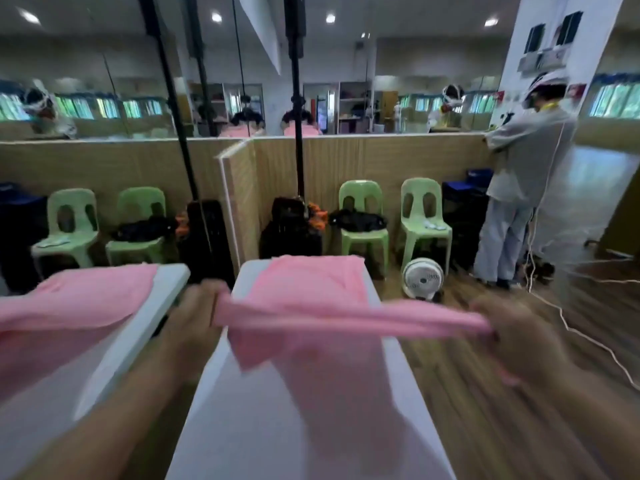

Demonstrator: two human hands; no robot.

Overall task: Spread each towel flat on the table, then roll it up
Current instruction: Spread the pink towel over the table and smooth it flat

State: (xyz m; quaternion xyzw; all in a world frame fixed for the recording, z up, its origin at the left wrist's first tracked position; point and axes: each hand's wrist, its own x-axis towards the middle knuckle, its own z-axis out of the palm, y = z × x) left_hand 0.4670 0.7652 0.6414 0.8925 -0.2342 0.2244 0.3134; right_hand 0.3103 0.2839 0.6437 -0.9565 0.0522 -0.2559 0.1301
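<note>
So the soft pink cloth towel [346, 320] is up in the air above the long white desk [263, 427], pulled out sideways into a stretched band. The left hand [201, 306] grips one end with curled fingers and the right hand [509, 327] bunches the other end. The loose part hangs down toward the desk; it's too blurry to tell whether it touches. A second pink towel [311, 278] lies at the desk's far end. On the floor past that end are a small white round fan [422, 278] and pale green plastic chairs [363, 216]. A person in light grey clothes [526, 174] stands beyond the desk on its right.
</note>
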